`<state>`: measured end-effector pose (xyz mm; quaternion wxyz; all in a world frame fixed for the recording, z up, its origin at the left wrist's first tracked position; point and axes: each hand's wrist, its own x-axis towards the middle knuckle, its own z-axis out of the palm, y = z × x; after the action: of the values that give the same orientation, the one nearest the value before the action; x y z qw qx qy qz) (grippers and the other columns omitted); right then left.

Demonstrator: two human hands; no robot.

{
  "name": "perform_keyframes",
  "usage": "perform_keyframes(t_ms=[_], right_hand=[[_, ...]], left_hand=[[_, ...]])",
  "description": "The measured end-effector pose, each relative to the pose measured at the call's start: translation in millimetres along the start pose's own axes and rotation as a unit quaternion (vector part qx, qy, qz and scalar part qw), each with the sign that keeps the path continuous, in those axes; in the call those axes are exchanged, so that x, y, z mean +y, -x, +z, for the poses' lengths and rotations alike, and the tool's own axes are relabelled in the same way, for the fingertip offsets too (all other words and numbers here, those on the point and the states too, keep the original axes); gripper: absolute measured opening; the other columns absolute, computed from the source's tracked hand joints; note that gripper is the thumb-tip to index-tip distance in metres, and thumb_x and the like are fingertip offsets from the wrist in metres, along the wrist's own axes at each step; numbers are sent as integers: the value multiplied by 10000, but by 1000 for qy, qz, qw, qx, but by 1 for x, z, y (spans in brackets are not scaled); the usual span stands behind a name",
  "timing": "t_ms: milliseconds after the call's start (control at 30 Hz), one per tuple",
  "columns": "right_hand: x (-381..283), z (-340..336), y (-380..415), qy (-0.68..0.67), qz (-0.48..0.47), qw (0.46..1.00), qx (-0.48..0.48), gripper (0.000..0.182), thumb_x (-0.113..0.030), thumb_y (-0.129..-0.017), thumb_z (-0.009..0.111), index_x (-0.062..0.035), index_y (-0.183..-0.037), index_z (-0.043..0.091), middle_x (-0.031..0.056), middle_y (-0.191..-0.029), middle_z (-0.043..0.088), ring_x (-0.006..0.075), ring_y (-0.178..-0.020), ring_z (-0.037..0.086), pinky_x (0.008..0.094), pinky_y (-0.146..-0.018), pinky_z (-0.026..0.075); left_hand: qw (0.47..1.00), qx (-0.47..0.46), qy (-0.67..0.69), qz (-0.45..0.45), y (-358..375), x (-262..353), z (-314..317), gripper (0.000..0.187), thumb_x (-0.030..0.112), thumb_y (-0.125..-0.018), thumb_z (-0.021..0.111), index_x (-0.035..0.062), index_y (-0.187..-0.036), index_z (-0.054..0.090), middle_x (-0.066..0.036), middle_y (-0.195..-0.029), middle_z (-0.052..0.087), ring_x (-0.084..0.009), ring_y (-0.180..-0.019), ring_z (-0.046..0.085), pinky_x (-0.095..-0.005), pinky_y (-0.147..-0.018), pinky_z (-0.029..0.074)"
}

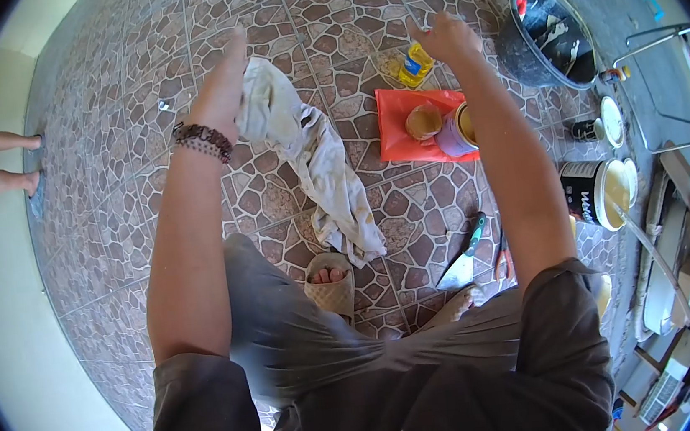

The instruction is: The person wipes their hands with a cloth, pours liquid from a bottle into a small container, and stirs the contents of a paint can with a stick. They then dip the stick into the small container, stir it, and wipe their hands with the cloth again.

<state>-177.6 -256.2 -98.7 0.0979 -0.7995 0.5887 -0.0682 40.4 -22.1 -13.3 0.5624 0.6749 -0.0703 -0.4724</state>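
Observation:
My left hand (222,85), with beaded bracelets at the wrist, is stretched out with straight fingers. Along its palm side runs a stained white cloth (331,166), which trails across the tiles toward my sandalled foot. My right hand (451,38) is loosely curled, thumb apart, with no object visible in it. Just left of and below it is a bottle of yellow liquid (414,65) with a blue label. A red plastic sheet (395,130) lies below the bottle, carrying a small tan cup (423,122) and an open paint can (454,137), partly hidden by my right forearm.
A putty knife (463,258) with a green handle lies by my foot, near pliers (503,262). A black bucket (513,50) stands at upper right, above a paint tub (586,190) with a stick. Another person's legs (11,158) show at far left.

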Motion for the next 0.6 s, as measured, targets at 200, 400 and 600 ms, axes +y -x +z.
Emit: perform_keyframes(t_ms=[200, 400, 600], right_hand=[[35, 15, -38, 51, -191, 978, -63, 453, -415, -823, 603, -31, -1061, 633, 204, -1070, 652, 316, -1009, 633, 438, -857, 506], [33, -50, -40, -218, -144, 949, -173, 312, -112, -813, 660, -19, -1110, 632, 79, -883, 638, 123, -693, 626, 236, -618, 555], [15, -118, -41, -293, -149, 931, -158, 355, -227, -834, 660, -32, -1129, 637, 40, -831, 634, 102, -676, 600, 237, -648, 530]], left_hand=[[851, 13, -482, 207, -33, -19, -8, 337, 280, -801, 577, -23, -917, 668, -232, -874, 672, -290, -876, 667, -383, -795, 508], [807, -36, -572, 146, -41, -19, 10, 296, 179, -763, 535, -58, -861, 683, -282, -945, 651, -360, -920, 658, -412, -816, 519], [769, -77, -619, 137, -39, -17, 34, 302, 193, -792, 562, -34, -947, 687, -255, -1006, 656, -363, -961, 649, -412, -836, 518]])
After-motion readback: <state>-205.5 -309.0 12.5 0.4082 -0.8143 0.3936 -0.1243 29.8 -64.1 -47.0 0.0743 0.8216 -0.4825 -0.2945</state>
